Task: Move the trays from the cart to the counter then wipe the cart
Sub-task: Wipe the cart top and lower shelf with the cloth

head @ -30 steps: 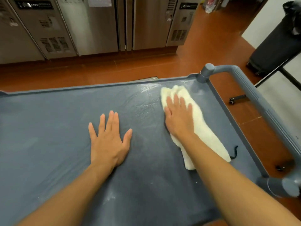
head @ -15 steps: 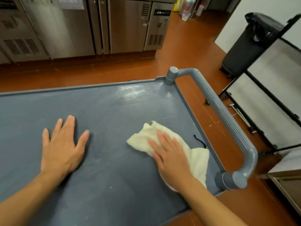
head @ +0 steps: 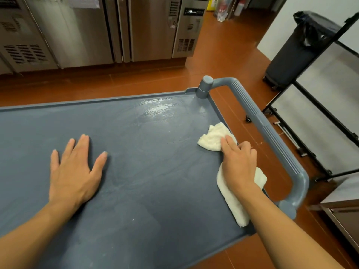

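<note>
Wiping stage: we see the grey plastic cart top with no trays on it, its ribbed push handle along the right edge. The left hand lies flat, fingers straight and spread, bracing the cart. The right hand presses the white cloth beside the right rim, index finger extended, the others curling over it. We judge the cloth soft, light and limp; best handled bunched under the palm
</note>
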`<state>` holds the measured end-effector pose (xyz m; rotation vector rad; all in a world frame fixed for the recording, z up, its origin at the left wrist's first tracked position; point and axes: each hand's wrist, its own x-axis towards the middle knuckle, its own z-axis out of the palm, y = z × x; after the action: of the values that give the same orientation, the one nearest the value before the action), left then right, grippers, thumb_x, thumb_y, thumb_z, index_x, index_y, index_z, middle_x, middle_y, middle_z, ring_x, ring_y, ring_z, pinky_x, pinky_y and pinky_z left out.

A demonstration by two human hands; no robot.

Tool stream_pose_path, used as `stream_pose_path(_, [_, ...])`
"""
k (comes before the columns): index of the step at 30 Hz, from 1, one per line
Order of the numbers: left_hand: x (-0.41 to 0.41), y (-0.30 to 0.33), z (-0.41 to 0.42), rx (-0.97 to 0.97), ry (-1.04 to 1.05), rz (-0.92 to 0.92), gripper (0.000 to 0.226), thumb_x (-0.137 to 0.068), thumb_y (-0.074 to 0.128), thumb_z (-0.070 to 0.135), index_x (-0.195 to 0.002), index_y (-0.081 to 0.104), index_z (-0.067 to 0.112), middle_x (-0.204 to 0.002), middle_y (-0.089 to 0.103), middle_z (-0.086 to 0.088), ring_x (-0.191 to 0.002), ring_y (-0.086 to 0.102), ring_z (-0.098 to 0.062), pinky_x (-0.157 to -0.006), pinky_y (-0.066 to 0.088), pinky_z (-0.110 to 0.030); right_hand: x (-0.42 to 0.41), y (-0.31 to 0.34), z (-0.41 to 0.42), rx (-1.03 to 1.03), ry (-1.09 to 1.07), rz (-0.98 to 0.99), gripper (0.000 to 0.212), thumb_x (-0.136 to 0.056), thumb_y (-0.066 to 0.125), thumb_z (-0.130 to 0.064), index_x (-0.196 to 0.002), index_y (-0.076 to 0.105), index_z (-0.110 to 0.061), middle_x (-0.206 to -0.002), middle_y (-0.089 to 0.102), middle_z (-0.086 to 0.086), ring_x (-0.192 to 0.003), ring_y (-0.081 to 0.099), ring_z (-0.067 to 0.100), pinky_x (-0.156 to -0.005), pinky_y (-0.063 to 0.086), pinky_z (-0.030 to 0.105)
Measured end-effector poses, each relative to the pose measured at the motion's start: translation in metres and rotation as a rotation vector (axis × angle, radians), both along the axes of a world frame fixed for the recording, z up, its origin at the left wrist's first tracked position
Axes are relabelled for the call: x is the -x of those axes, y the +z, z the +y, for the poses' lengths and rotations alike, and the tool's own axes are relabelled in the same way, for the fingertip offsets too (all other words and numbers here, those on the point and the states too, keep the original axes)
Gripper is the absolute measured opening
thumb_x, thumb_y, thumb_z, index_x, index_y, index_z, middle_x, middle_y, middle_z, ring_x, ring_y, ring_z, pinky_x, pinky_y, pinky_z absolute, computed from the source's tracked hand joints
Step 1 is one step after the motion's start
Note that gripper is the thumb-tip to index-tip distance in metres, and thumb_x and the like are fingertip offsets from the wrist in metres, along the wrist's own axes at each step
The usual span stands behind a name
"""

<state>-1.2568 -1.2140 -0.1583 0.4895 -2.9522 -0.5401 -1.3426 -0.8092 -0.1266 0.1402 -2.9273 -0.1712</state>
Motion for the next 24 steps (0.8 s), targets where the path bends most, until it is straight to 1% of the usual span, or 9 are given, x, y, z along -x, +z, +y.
stream_pose_path(2, [-0.001, 0.001, 0.001, -0.003, -0.005, 0.006, 0.082, -0.096, 0.020, 0.068, -0.157, 0.028, 0.014, -0.164, 0.038, -0.009, -0.158, 0.020, -0.027, -0.127, 0.007, -0.054, -0.003, 0.006, -0.003, 0.007, -0.064, -0.027, 0.028, -0.102, 0.050, -0.007, -0.123, 0.056, -0.025, -0.132, 0.059, -0.006, -0.087, 0.040, 0.021, -0.067, 0.026, 0.033])
stream_pose_path(4, [-0.002, 0.003, 0.002, -0.008, -0.010, 0.005, 0.081, -0.097, 0.020, 0.068, -0.156, 0.028, 0.014, -0.164, 0.038, -0.008, -0.158, 0.020, -0.027, -0.127, 0.007, -0.054, -0.006, 0.012, -0.006, 0.017, -0.137, -0.064, 0.018, -0.100, 0.050, -0.008, -0.106, 0.052, -0.025, -0.115, 0.060, -0.005, -0.079, 0.041, 0.022, -0.059, 0.029, 0.033])
stream_pose_path(7, [-0.002, 0.004, 0.003, 0.000, -0.010, -0.002, 0.080, -0.097, 0.020, 0.069, -0.156, 0.028, 0.015, -0.164, 0.038, -0.007, -0.157, 0.020, -0.027, -0.126, 0.008, -0.054, -0.025, 0.020, -0.006, 0.084, -0.243, -0.100, 0.009, -0.105, 0.046, -0.019, -0.104, 0.056, -0.021, -0.103, 0.064, -0.001, -0.069, 0.050, 0.026, -0.050, 0.036, 0.032])
stream_pose_path(9, [-0.003, 0.004, 0.002, 0.016, -0.011, -0.016, 0.080, -0.096, 0.019, 0.070, -0.155, 0.029, 0.017, -0.165, 0.037, -0.006, -0.157, 0.021, -0.027, -0.126, 0.010, -0.055, -0.047, 0.022, -0.002, 0.140, -0.302, -0.093, 0.016, -0.106, 0.045, -0.027, -0.097, 0.056, -0.019, -0.088, 0.065, 0.001, -0.060, 0.051, 0.026, -0.049, 0.039, 0.033])
stream_pose_path(10, [-0.003, 0.003, 0.001, 0.026, -0.018, -0.027, 0.080, -0.096, 0.019, 0.071, -0.155, 0.029, 0.018, -0.165, 0.037, -0.005, -0.157, 0.021, -0.028, -0.126, 0.011, -0.056, -0.055, 0.020, 0.000, 0.149, -0.302, -0.086, 0.017, -0.106, 0.046, -0.027, -0.094, 0.055, -0.018, -0.085, 0.063, 0.000, -0.056, 0.049, 0.026, -0.049, 0.038, 0.033])
stream_pose_path(14, [-0.005, 0.002, 0.002, 0.051, -0.057, -0.057, 0.083, -0.095, 0.018, 0.074, -0.154, 0.030, 0.019, -0.167, 0.035, -0.004, -0.158, 0.018, -0.029, -0.126, 0.009, -0.057, -0.040, 0.009, 0.003, 0.250, -0.198, -0.033, 0.018, -0.104, 0.050, -0.020, -0.087, 0.052, -0.014, -0.083, 0.056, 0.002, -0.051, 0.049, 0.022, -0.045, 0.040, 0.034])
stream_pose_path(18, [-0.002, 0.004, 0.003, 0.050, -0.065, -0.063, 0.086, -0.094, 0.015, 0.076, -0.156, 0.029, 0.019, -0.168, 0.032, -0.005, -0.159, 0.016, -0.030, -0.126, 0.008, -0.057, 0.017, 0.001, -0.020, 0.357, -0.167, -0.003, 0.025, -0.104, 0.051, -0.019, -0.080, 0.050, -0.014, -0.081, 0.056, 0.005, -0.060, 0.052, 0.025, -0.052, 0.029, 0.032])
stream_pose_path(21, [-0.003, 0.004, 0.002, 0.053, -0.065, -0.064, 0.089, -0.093, 0.013, 0.077, -0.158, 0.028, 0.018, -0.169, 0.029, -0.004, -0.159, 0.014, -0.029, -0.127, 0.007, -0.057, 0.062, 0.001, -0.048, 0.431, -0.139, 0.006, 0.025, -0.104, 0.049, -0.021, -0.079, 0.049, -0.015, -0.088, 0.060, 0.009, -0.068, 0.054, 0.028, -0.057, 0.033, 0.035])
stream_pose_path(24, [-0.002, 0.003, 0.001, 0.058, -0.062, -0.075, 0.090, -0.093, 0.011, 0.077, -0.159, 0.028, 0.018, -0.171, 0.026, -0.003, -0.160, 0.011, -0.028, -0.127, 0.006, -0.057, 0.094, 0.001, -0.073, 0.412, -0.105, -0.008, 0.026, -0.105, 0.045, -0.025, -0.080, 0.044, -0.018, -0.097, 0.063, 0.011, -0.073, 0.051, 0.028, -0.060, 0.037, 0.038])
